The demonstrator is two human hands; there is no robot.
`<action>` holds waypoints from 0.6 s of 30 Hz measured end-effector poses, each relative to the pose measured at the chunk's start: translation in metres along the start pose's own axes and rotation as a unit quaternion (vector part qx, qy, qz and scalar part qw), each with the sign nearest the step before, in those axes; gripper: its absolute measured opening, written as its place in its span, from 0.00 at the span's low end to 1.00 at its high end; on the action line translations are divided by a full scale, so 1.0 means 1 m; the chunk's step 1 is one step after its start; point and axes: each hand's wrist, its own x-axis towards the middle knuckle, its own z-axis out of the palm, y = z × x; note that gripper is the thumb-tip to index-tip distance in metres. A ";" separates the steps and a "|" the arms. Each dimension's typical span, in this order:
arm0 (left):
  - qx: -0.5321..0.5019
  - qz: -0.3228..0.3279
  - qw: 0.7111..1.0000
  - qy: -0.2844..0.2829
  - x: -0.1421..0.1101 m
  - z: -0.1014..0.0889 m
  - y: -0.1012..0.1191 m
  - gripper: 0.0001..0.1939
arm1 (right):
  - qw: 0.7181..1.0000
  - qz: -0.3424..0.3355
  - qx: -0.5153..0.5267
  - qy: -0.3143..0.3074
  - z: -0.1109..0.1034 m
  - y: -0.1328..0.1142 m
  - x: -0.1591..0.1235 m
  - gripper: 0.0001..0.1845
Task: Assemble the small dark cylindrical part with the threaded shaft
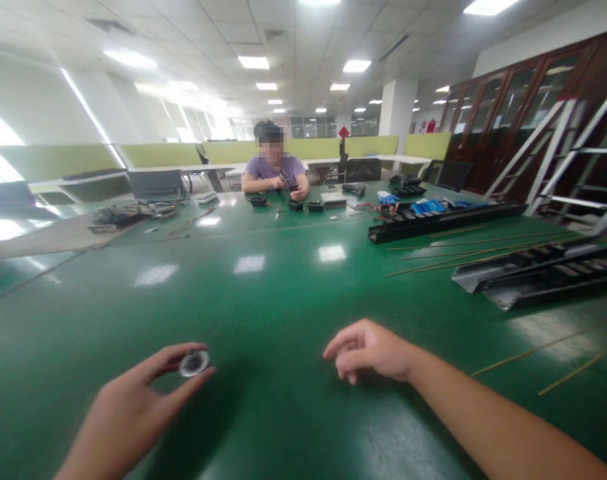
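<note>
Between the thumb and fingers of my left hand (pixel 138 400) is a small round piece (pixel 194 363) with a pale, clear-looking rim and a dark middle. It is held above the green tabletop (pixel 263 307), and its exact kind is too small and blurred to tell. My right hand (pixel 371 353) hovers over the table to the right, well apart from the round piece. Its fingers are loosely bent and somewhat apart, and I see nothing in them.
Across the table a person (pixel 276 173) handles a dark part, with black boxes (pixel 296 206) nearby. Black channels (pixel 443 219) and thin yellowish rods (pixel 483 250) lie to the right. Tangled items (pixel 133 212) lie far left. A ladder (pixel 548 157) stands at right.
</note>
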 end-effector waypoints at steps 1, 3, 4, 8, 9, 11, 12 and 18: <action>-0.024 0.031 0.998 -0.040 0.006 0.013 0.013 0.22 | 1.000 -0.007 -0.011 0.028 -0.001 -0.001 0.000 0.20; -0.071 0.113 0.985 -0.113 0.015 0.040 0.042 0.17 | 0.996 -0.003 -0.044 0.071 -0.003 -0.001 0.001 0.21; -0.086 0.144 0.975 -0.148 0.017 0.054 0.056 0.15 | 0.994 0.004 -0.064 0.084 -0.002 -0.001 0.001 0.23; -0.131 0.187 0.959 -0.168 0.014 0.095 0.086 0.17 | 0.986 0.017 -0.134 0.093 0.003 0.005 0.002 0.27; -0.144 0.184 0.960 -0.157 0.012 0.100 0.086 0.19 | 0.986 0.016 -0.142 0.091 0.004 0.007 0.002 0.27; -0.161 0.170 0.963 -0.134 0.008 0.106 0.083 0.20 | 0.985 0.013 -0.144 0.092 0.007 0.009 0.002 0.28; -0.165 0.164 0.964 -0.126 0.007 0.107 0.081 0.20 | 0.985 0.011 -0.143 0.095 0.008 0.010 0.002 0.27; -0.195 0.193 0.954 -0.122 0.004 0.101 0.084 0.12 | 0.978 -0.008 -0.174 0.114 0.013 0.011 0.001 0.22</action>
